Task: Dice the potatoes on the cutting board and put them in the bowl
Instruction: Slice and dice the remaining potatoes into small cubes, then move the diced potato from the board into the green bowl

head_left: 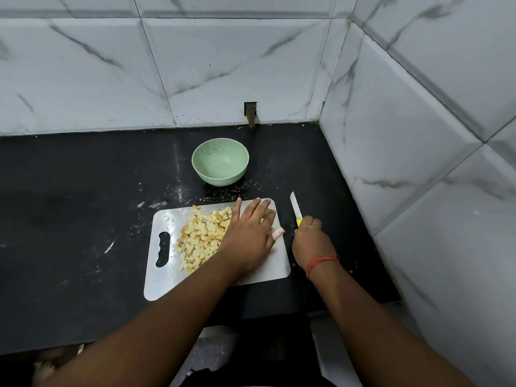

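Black speckled counter [83,191], marble-look tiles behind: empty pale-green round bowl [220,161] beyond the grey rectangular cutting board [164,277] (slotted handle). Flat, relaxed left hand [247,233] rests against yellow potato cubes [202,236]; right hand [310,238] grips yellow-handled knife [295,208].

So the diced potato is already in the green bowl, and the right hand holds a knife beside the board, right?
Not quite. In the head view the green bowl is empty; the diced potato lies on the board. The right hand does hold the knife beside it.

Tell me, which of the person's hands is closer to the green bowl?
The left hand. It lies flat on the cutting board, fingertips pointing toward the green bowl just beyond the board's far edge. The right hand grips the knife, off to the bowl's right and nearer the person.
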Demonstrator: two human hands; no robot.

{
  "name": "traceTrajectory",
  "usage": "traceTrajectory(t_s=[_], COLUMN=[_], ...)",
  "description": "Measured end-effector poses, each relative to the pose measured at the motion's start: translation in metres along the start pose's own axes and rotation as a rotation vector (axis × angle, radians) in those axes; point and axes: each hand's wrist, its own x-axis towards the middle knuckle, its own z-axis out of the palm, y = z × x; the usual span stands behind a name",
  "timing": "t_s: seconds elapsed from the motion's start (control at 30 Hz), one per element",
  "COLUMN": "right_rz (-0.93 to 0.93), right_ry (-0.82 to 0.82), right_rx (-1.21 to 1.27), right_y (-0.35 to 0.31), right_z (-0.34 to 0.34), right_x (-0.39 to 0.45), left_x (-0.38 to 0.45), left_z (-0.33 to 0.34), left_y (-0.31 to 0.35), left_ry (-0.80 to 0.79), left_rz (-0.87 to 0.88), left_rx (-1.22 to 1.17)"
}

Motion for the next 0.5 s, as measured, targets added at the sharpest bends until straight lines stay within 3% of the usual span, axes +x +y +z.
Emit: traceTrajectory(t_s=[0.3,0.5], right_rz=[-0.079,-0.325], right_ry=[0.048,0.359], right_rx=[-0.066,0.04], right_y=[0.011,0.002], right_z=[0.0,-0.005], right_x=[0.001,-0.018], left_x=[-0.016,-0.029], left_z=[-0.004,-0.005], left_y=[-0.006,-0.013], left_ry=[-0.052,-0.004], left_rz=[-0.043,-0.092], left_rx=[0.009,0.008])
